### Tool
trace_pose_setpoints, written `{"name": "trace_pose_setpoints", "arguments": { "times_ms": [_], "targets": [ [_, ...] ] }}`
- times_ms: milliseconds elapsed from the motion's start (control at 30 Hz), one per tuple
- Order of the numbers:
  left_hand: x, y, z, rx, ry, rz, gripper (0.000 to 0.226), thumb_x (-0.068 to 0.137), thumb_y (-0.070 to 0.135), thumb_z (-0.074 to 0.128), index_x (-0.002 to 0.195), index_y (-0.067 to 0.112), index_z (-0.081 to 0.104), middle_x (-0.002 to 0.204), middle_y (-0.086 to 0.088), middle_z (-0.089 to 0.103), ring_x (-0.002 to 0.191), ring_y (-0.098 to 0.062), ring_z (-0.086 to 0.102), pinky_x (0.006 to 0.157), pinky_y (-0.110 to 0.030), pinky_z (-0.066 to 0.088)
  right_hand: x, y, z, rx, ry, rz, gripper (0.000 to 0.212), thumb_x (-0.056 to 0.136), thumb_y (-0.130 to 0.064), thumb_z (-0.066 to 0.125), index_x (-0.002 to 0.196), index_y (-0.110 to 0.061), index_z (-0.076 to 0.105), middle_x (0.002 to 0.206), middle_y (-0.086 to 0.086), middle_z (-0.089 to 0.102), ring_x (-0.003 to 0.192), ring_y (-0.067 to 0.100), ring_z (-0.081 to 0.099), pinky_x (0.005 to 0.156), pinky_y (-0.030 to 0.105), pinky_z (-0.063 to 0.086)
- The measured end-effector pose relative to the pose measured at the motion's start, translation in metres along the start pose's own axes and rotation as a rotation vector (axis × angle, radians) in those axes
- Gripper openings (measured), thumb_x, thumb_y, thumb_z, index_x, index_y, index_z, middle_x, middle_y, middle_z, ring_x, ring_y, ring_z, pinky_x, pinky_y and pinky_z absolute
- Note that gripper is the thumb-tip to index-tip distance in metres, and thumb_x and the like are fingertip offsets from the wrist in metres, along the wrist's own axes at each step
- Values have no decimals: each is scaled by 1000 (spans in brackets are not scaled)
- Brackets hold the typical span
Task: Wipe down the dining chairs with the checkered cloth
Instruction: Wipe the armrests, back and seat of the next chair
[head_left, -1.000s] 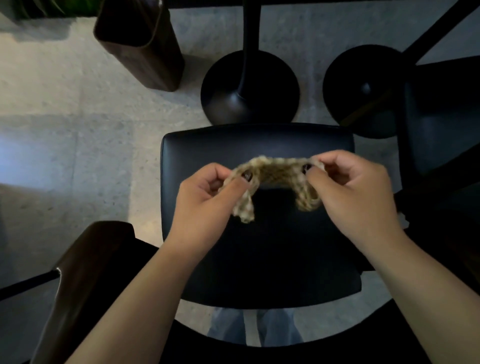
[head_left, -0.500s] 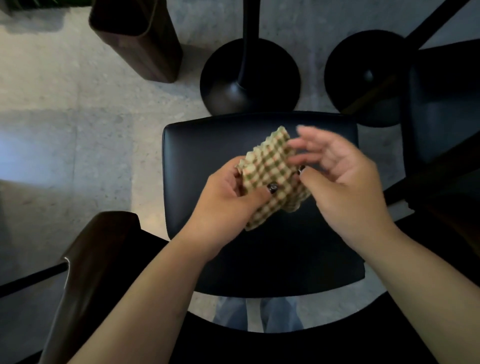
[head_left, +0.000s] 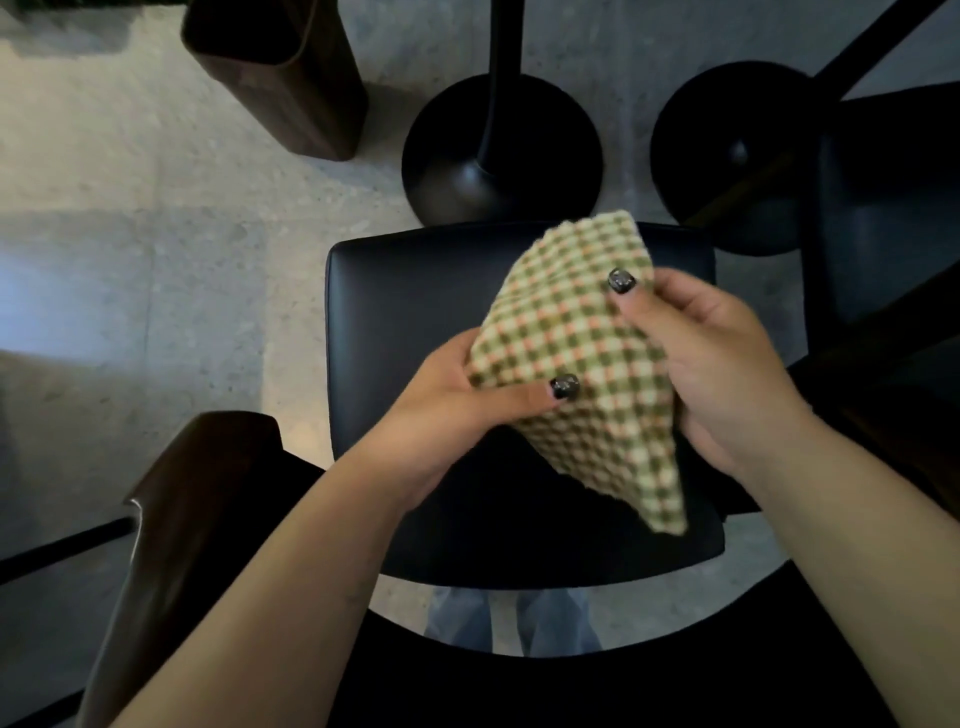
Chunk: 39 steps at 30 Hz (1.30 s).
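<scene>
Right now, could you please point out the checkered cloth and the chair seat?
checkered cloth (head_left: 576, 358): head view, middle of the spread fabric.
chair seat (head_left: 405, 306): head view, bare black cushion, far left part.

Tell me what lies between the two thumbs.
In the head view, only checkered cloth spans between the left hand thumb and right hand thumb, above the black chair seat.

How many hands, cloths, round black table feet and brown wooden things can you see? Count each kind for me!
Hands: 2, the left hand and the right hand, both holding the cloth.
Checkered cloth: 1.
Round black table bases: 2, one and another.
Brown wooden things: 2, a bin-like box and a curved chair back.
Total: 7.
</scene>
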<state>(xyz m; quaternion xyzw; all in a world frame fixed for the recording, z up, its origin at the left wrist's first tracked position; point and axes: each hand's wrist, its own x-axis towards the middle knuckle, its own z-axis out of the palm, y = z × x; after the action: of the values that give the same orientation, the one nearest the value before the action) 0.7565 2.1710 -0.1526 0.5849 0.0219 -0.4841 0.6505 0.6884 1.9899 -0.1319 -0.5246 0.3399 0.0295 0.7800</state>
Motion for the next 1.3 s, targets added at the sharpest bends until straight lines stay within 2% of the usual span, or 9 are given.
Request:
{"name": "trace_pose_setpoints", "arguments": {
  "times_ms": [100,167,367,500,700,867,1033,1133,1300],
  "targets": [
    [3,1,-1,72,107,66,100,62,11,88,147,22,38,122,20,65,114,-2,61,88,-20,52,3,2,-6,-185,72,-72,61,86,-11,68,136,-35,43,94,0,74,93,13,70,75,25,57],
    [3,3,-5,241,157,168,100,75,5,81,153,31,24,117,40,55,115,13,54,88,-11,48,3,5,-7,-358,21,-146,60,80,-12,73,130,-38,51,101,-4,72,97,9,68,81,29,57],
    [3,-5,-9,1072,291,328,32,75,16,81,103,27,73,91,22,59,82,13,55,73,6,33,2,25,-3,-1185,63,-344,15,67,-24,81,77,-28,71,81,-16,48,73,-1,47,66,2,33],
    [9,-18,-14,1022,445,333,20,81,15,76,98,23,70,98,8,54,82,5,53,73,3,35,10,28,-20,-1252,269,-331,13,74,-24,71,73,-22,57,100,-7,42,100,10,44,77,14,33],
    [12,-46,-24,891,474,57,47,90,23,67,134,19,50,135,4,40,98,-1,49,86,-9,36,15,1,-90,-1332,972,-465,22,76,-21,59,89,-5,53,120,17,49,110,34,46,81,38,44],
    [18,-64,-31,869,503,-98,54,91,24,64,140,16,42,141,-3,38,108,-27,55,91,-25,37,71,44,-94,-1241,845,-100,40,82,-8,59,118,3,45,126,25,48,115,41,47,92,45,43],
    [51,-73,-44,972,469,-41,57,95,18,57,146,8,33,155,-9,24,140,-28,32,112,-33,29,101,105,-128,-397,997,523,47,96,-16,47,140,-7,35,121,10,56,87,26,57,69,34,48],
    [82,-79,-61,1238,342,123,61,98,21,50,152,6,24,162,-12,8,151,-26,3,122,-41,14,102,127,-139,-288,1004,532,38,100,-32,37,129,-11,50,111,14,62,72,26,56,56,34,44],
    [126,-83,-104,1650,200,262,67,98,30,45,154,5,18,163,-17,3,151,-29,-7,121,-46,1,100,152,-150,-877,1004,210,43,95,-13,42,133,8,41,138,25,40,120,35,43,88,30,34]
  ]
}}
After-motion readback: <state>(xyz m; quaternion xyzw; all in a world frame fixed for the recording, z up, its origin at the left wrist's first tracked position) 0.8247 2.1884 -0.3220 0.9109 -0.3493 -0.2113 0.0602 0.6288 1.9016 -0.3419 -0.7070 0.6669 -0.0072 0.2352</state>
